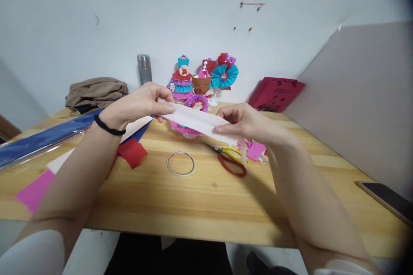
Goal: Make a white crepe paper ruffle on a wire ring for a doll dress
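A pale pinkish-white paper strip [196, 121] is stretched between my two hands above the table. My left hand [146, 101] pinches its left end between thumb and fingers. Toward the other end, my right hand [240, 122] grips the strip the same way, and a narrow tail hangs below that hand. Under the strip lie scissors with one yellow and one red handle [231, 169], their blades pointing to the back left. A thin white ring [167, 164] rests on the table left of the scissors.
Small dress forms in ruffled paper [182, 81] stand by the wall, near a grey flask [144, 70]. Red, pink and blue sheets lie left, with a red piece [133, 153]. Pink scraps [256, 151] sit right of the scissors. A red bag [274, 94] and a phone [387, 200] are rightward.
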`<state>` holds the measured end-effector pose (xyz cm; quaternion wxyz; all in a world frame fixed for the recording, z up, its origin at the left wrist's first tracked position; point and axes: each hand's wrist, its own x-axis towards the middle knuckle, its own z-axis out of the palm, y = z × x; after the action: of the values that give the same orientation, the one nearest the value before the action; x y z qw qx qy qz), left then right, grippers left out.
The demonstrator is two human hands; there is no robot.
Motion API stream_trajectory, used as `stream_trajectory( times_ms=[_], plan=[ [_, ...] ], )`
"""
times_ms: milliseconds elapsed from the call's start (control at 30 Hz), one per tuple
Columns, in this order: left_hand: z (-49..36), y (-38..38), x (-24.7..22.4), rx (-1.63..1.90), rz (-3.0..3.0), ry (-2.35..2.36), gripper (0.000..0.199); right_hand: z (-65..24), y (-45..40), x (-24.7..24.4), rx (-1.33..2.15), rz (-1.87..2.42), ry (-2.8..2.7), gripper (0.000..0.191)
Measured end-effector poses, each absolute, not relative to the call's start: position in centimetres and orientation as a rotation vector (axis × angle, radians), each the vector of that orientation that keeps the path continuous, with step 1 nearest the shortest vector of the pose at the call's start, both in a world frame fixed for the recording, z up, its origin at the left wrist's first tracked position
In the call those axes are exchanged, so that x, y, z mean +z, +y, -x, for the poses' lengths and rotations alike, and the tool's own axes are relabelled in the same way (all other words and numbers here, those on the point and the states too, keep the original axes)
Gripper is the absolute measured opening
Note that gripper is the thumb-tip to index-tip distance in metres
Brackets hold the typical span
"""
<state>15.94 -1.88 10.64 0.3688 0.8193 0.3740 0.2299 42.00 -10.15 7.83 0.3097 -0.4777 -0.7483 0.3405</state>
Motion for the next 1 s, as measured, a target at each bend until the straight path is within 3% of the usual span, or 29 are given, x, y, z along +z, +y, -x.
stream_trajectory(
  times_ms=[367, 500, 600, 733, 900, 1000],
  plan=[
    [-12.3, -1.3, 12.4, 0.627, -2.303, 1.19, 0.017, -44.0, -11.2, 9.4, 0.928, 1.36, -2.053, 0.023],
    [-10.0, -0.8, 13.2, 0.414, -2.413, 1.248, 0.019, -43.8, -11.1, 9.4, 0.992, 1.303, -1.983, 0.023],
    [-10.2, -1.3, 13.5, 0.172, -2.506, 1.151, 0.033, -43.0, -11.2, 9.4, 1.028, 1.29, -1.994, 0.027],
    [-14.2, -3.1, 11.9, 0.189, -2.529, 0.823, 0.055, -41.7, -11.6, 9.2, 1.161, 1.264, -2.064, 0.026],
    [-19.5, -3.6, 7.1, -0.002, -2.114, 0.289, 0.03, -41.4, -11.6, 8.9, 1.21, 1.2, -2.129, 0.028],
    [-20.2, -3.1, 5.5, -0.01, -1.915, 0.227, 0.027, -41.5, -11.6, 9.0, 1.224, 1.2, -2.102, 0.029]
  ],
)
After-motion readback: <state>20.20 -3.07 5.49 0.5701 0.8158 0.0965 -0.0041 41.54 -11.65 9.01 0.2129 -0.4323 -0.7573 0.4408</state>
